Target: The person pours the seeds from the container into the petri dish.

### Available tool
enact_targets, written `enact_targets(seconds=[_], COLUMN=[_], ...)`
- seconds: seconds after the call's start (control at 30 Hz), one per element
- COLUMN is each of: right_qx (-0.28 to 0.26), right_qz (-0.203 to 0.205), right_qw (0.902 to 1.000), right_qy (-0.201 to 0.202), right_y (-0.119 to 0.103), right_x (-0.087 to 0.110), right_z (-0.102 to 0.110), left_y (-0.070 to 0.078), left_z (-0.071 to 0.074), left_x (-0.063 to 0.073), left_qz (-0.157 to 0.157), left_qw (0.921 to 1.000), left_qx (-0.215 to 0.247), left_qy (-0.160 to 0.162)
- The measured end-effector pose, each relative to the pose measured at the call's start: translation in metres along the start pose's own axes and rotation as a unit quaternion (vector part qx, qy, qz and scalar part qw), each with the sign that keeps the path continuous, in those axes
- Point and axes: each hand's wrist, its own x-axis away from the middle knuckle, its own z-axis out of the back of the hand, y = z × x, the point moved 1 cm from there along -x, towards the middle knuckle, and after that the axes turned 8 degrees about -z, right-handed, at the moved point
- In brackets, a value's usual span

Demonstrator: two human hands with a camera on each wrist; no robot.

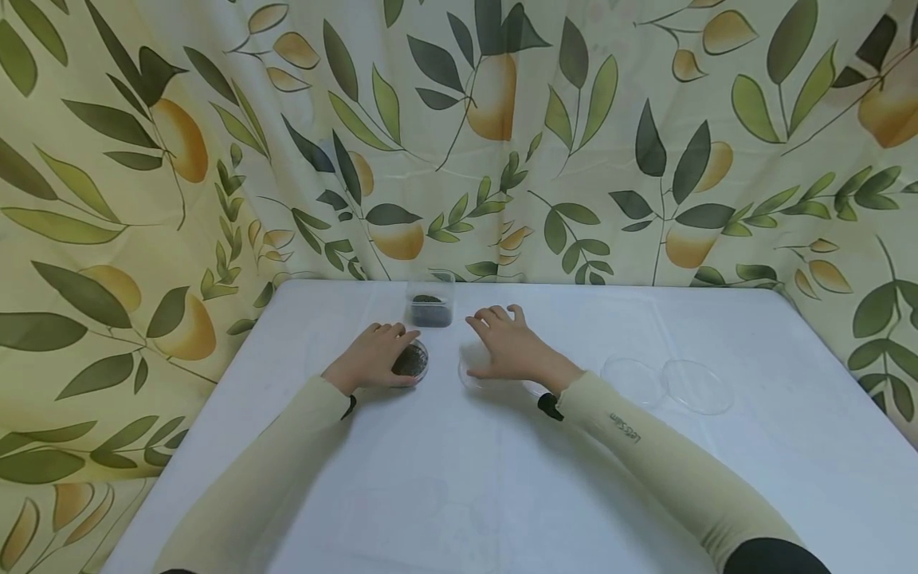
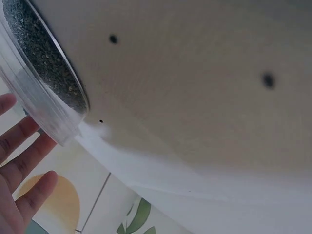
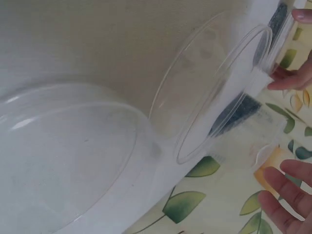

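My left hand (image 1: 371, 356) grips a round clear petri dish (image 1: 411, 362) of dark grainy material, thumb at its near edge and fingers along its far side. In the left wrist view, the fingers (image 2: 29, 156) reach round the dish's clear side wall (image 2: 34, 87), and the grainy contents fill most of it. My right hand (image 1: 515, 348) is over a second clear dish (image 1: 468, 381), fingers spread and palm down, partly covering it. The right wrist view shows its fingers (image 3: 287, 192) apart from the clear rims, holding nothing.
A clear box (image 1: 430, 309) with dark material stands at the table's back edge. To the right lie two clear round dishes or lids (image 1: 633, 383), (image 1: 697, 387), partly overlapping. A few dark specks (image 2: 113, 39) lie on the white table (image 1: 459, 478). A leaf-patterned curtain hangs behind.
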Motion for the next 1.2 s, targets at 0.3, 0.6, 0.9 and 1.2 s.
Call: enact_targets(seconds=[0.3,0.6,0.9,1.2], right_qx=[-0.023,-0.031,-0.036,-0.025], right_qz=[-0.009,-0.017,-0.021,-0.031], right_qw=[0.9996,0.9993,0.9991,0.9992], right_qy=[0.010,0.005,0.001,-0.005], right_y=[0.014,0.024,0.028,0.027], right_x=[0.012,0.021,0.029,0.035], right_z=[0.001,-0.004,-0.008,-0.012], left_y=[0.001,-0.001,-0.005,-0.015], left_z=[0.001,0.006,0.019,0.027], left_x=[0.003,0.001,-0.006,-0.014], left_qz=[0.009,-0.001,0.018,0.040], left_qw=[0.9997,0.9987,0.9948,0.9946], left_qx=[0.020,0.000,-0.026,-0.025], left_qy=[-0.005,0.050,0.097,0.092])
